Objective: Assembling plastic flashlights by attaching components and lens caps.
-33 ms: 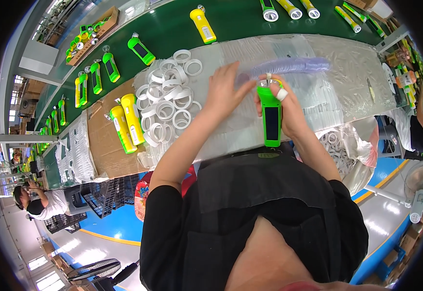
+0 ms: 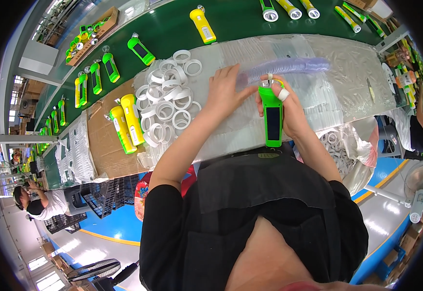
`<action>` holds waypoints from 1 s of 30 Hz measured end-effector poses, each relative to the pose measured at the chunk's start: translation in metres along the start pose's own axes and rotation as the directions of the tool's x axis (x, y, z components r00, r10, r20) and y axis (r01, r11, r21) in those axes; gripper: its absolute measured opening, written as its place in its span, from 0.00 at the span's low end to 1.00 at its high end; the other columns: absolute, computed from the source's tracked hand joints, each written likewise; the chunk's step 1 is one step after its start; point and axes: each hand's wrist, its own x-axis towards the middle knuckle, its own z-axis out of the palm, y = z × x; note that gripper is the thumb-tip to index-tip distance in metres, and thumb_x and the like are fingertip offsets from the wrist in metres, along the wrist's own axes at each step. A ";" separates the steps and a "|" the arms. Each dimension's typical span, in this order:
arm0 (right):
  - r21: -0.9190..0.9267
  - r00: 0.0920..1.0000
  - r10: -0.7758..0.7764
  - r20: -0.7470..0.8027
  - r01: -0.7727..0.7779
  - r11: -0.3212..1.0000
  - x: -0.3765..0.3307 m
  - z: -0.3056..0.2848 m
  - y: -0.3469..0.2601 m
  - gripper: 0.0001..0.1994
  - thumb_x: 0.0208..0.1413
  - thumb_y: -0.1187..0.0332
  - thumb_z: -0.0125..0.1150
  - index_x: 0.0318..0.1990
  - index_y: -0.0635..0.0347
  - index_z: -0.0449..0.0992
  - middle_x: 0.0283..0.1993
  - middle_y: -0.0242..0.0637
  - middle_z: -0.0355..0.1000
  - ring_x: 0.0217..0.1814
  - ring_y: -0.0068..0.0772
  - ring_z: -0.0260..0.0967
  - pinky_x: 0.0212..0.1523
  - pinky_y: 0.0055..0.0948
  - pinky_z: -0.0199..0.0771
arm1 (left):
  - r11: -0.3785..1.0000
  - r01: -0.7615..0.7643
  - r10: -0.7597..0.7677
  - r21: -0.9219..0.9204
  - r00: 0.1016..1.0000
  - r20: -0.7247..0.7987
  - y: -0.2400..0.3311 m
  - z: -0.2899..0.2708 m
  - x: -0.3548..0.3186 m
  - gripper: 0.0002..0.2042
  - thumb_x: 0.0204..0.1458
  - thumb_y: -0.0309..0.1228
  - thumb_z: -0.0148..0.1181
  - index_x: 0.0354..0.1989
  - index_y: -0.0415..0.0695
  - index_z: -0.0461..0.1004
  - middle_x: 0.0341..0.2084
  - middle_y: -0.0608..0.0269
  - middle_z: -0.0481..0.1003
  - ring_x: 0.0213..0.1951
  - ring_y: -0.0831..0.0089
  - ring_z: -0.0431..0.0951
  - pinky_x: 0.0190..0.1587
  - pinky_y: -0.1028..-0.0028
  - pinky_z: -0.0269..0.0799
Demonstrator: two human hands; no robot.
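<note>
My right hand point(image 2: 291, 109) is closed round a green flashlight point(image 2: 273, 116) with a dark panel on its side. Its reflector head points away from me, and white tape wraps my thumb and a fingertip. Just left of the flashlight head, my left hand point(image 2: 225, 92) is spread open, thumb reaching toward it. Beside those left fingers lies a long row of clear plastic discs point(image 2: 289, 67) on the covered bench. Left of that hand is a heap of white rings point(image 2: 165, 97). Two yellow-and-green flashlights point(image 2: 126, 123) lie beyond the heap, on cardboard.
Several flashlights point(image 2: 110, 67) lie spaced along the green belt point(image 2: 240, 29) across the far side. A cardboard box point(image 2: 95, 41) of green and yellow parts stands far left. At my right, below the bench edge, a bag point(image 2: 361, 160) holds more white rings. Co-workers sit at both sides.
The flashlight in my right hand has shifted very slightly to the right. My left hand has moved only a hair, its fingers still spread.
</note>
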 end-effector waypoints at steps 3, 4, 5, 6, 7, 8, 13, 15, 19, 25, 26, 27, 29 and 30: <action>0.009 0.999 0.036 0.020 -0.036 0.999 -0.002 -0.005 -0.003 0.19 0.64 0.57 0.51 0.56 0.59 0.66 0.36 0.41 0.71 0.31 0.28 0.70 0.33 0.28 0.71 | 0.982 -0.022 0.009 0.185 0.998 0.070 -0.023 0.012 0.000 0.28 0.43 0.38 0.69 0.53 0.37 0.71 0.44 0.50 0.74 0.49 0.52 0.71 0.51 0.61 0.66; 0.008 0.999 0.035 0.017 -0.035 0.999 -0.002 -0.006 -0.003 0.19 0.64 0.57 0.51 0.56 0.59 0.66 0.36 0.41 0.71 0.31 0.28 0.70 0.33 0.28 0.71 | 0.994 -0.021 0.014 0.103 0.997 0.075 -0.027 0.012 0.000 0.29 0.40 0.36 0.72 0.51 0.36 0.73 0.42 0.51 0.74 0.47 0.53 0.72 0.49 0.61 0.67; 0.001 0.999 0.039 0.032 -0.039 0.999 -0.001 -0.006 -0.003 0.19 0.64 0.57 0.51 0.55 0.60 0.66 0.36 0.41 0.72 0.31 0.28 0.70 0.33 0.28 0.71 | 0.995 -0.022 0.014 0.102 0.997 0.075 -0.031 0.011 -0.001 0.29 0.40 0.36 0.72 0.51 0.36 0.73 0.42 0.51 0.74 0.47 0.53 0.72 0.49 0.61 0.67; -0.007 0.998 0.042 0.043 -0.042 0.999 -0.001 -0.007 -0.003 0.19 0.64 0.57 0.51 0.55 0.60 0.67 0.36 0.41 0.72 0.30 0.28 0.70 0.33 0.28 0.71 | 0.998 0.003 -0.007 0.064 0.998 0.062 -0.028 0.007 0.001 0.28 0.41 0.34 0.71 0.53 0.38 0.73 0.42 0.53 0.74 0.47 0.57 0.72 0.48 0.64 0.68; -0.006 0.998 0.042 0.041 -0.042 0.999 -0.001 -0.006 -0.003 0.19 0.64 0.57 0.51 0.55 0.60 0.67 0.36 0.41 0.72 0.30 0.28 0.70 0.33 0.28 0.71 | 0.999 0.029 -0.030 0.026 0.998 0.049 -0.026 0.003 0.003 0.27 0.42 0.31 0.71 0.54 0.40 0.73 0.42 0.55 0.73 0.47 0.60 0.72 0.48 0.66 0.69; -0.063 0.997 0.061 0.038 -0.058 0.996 -0.003 -0.004 -0.004 0.21 0.63 0.55 0.51 0.56 0.59 0.66 0.36 0.41 0.72 0.31 0.28 0.70 0.33 0.27 0.71 | 0.999 0.029 -0.031 0.025 0.998 0.050 -0.022 -0.002 0.002 0.27 0.42 0.31 0.71 0.54 0.40 0.73 0.42 0.55 0.73 0.47 0.60 0.72 0.48 0.66 0.69; -0.178 0.987 0.110 0.119 -0.088 0.980 -0.001 0.009 -0.007 0.23 0.61 0.54 0.53 0.57 0.60 0.65 0.35 0.39 0.72 0.32 0.28 0.71 0.34 0.27 0.71 | 0.949 -0.232 0.250 -0.212 0.967 0.059 0.027 -0.041 -0.006 0.21 0.56 0.34 0.59 0.58 0.42 0.71 0.46 0.57 0.69 0.47 0.64 0.68 0.49 0.69 0.65; -0.162 0.979 0.125 0.159 -0.099 0.982 -0.001 0.013 -0.008 0.22 0.62 0.57 0.54 0.57 0.61 0.65 0.37 0.39 0.71 0.32 0.26 0.70 0.34 0.26 0.71 | 0.949 -0.229 0.258 -0.218 0.959 0.116 0.035 -0.041 -0.013 0.18 0.62 0.36 0.50 0.58 0.42 0.72 0.53 0.55 0.66 0.49 0.62 0.67 0.52 0.67 0.64; -0.212 0.963 0.096 0.251 -0.042 0.976 0.007 0.012 -0.002 0.21 0.63 0.59 0.54 0.58 0.62 0.64 0.40 0.37 0.70 0.33 0.25 0.70 0.35 0.25 0.71 | 0.923 -0.254 0.285 -0.289 0.956 0.068 0.032 -0.039 -0.017 0.19 0.64 0.36 0.43 0.55 0.39 0.73 0.55 0.53 0.67 0.53 0.59 0.67 0.57 0.64 0.62; -0.153 0.966 0.088 0.243 -0.051 0.987 0.016 0.018 0.007 0.19 0.65 0.58 0.50 0.57 0.58 0.62 0.38 0.36 0.69 0.33 0.26 0.70 0.35 0.25 0.71 | 0.909 -0.297 0.313 -0.293 0.950 0.009 0.026 -0.031 -0.010 0.19 0.64 0.33 0.39 0.54 0.37 0.73 0.56 0.52 0.68 0.60 0.54 0.64 0.62 0.61 0.58; -0.151 0.964 0.090 0.250 -0.053 0.987 0.018 0.019 0.007 0.19 0.65 0.58 0.50 0.57 0.58 0.62 0.38 0.36 0.69 0.33 0.26 0.70 0.35 0.25 0.71 | 0.900 -0.305 0.316 -0.312 0.948 -0.015 0.025 -0.031 -0.008 0.19 0.64 0.33 0.39 0.54 0.37 0.74 0.57 0.52 0.68 0.61 0.53 0.64 0.63 0.61 0.58; -0.152 0.963 0.083 0.257 -0.044 0.987 0.022 0.017 0.006 0.19 0.65 0.57 0.50 0.56 0.58 0.62 0.38 0.36 0.69 0.32 0.26 0.70 0.35 0.25 0.71 | 0.901 -0.305 0.316 -0.308 0.949 -0.015 0.022 -0.032 -0.005 0.19 0.64 0.33 0.39 0.54 0.37 0.74 0.57 0.52 0.68 0.61 0.53 0.64 0.63 0.61 0.58; -0.139 0.970 0.038 0.242 -0.004 0.990 0.028 0.011 0.009 0.18 0.65 0.57 0.50 0.56 0.57 0.63 0.36 0.37 0.69 0.32 0.26 0.70 0.33 0.26 0.71 | 0.905 -0.349 0.369 -0.242 0.929 0.041 0.019 -0.033 0.004 0.20 0.64 0.35 0.38 0.54 0.38 0.73 0.58 0.52 0.68 0.62 0.51 0.63 0.64 0.60 0.56; -0.135 0.973 -0.048 0.227 0.080 0.988 0.032 0.006 0.007 0.18 0.64 0.57 0.51 0.56 0.57 0.63 0.36 0.36 0.69 0.31 0.26 0.69 0.32 0.26 0.71 | 0.914 -0.310 0.333 -0.261 0.942 0.048 0.014 -0.036 0.011 0.19 0.63 0.35 0.45 0.59 0.41 0.70 0.59 0.54 0.68 0.62 0.53 0.63 0.64 0.60 0.56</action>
